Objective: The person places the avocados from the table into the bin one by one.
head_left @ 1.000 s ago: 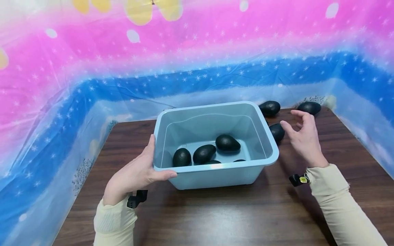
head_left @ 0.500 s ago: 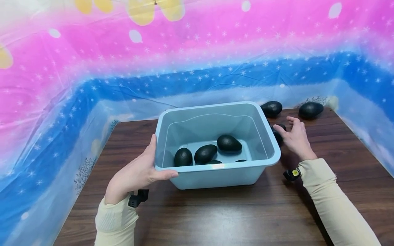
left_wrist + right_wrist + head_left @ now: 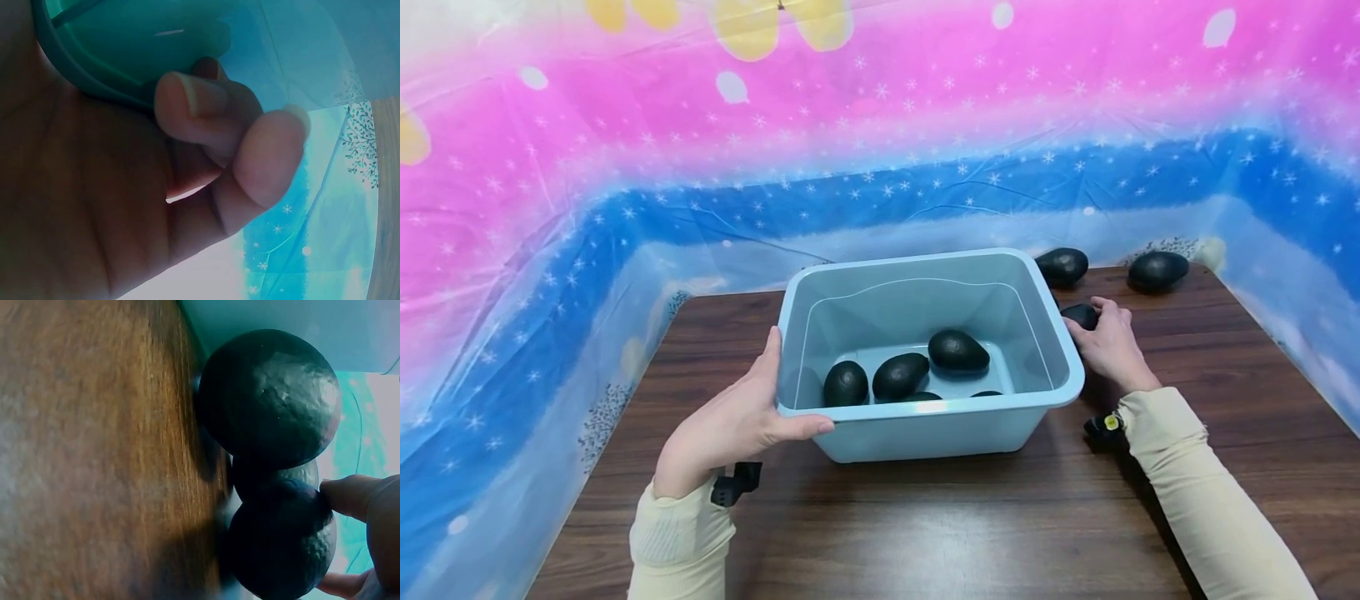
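Observation:
A pale blue-grey bin (image 3: 917, 429) has several dark avocados inside, among them one avocado (image 3: 957, 350) near its middle. My left hand (image 3: 722, 433) grips the bin's left corner, thumb along the front rim; the left wrist view shows its fingers (image 3: 269, 156) curled by the bin wall. Just right of the bin, my right hand (image 3: 1111, 343) holds a dark avocado (image 3: 1081, 316) between thumb and fingers. In the right wrist view, fingertips touch that avocado (image 3: 281, 540), while a second avocado (image 3: 269, 397) lies close to the bin and a third is partly hidden behind them.
Two more avocados lie at the back right of the brown table (image 3: 925, 533): one avocado (image 3: 1063, 266) behind the bin's right side, another avocado (image 3: 1157, 271) near the far corner. A patterned pink and blue sheet (image 3: 850, 192) surrounds the table's back and sides.
My right hand has come left and down from beside the far-right avocado and taken hold of the one next to the bin. The left hand keeps its grip on the bin.

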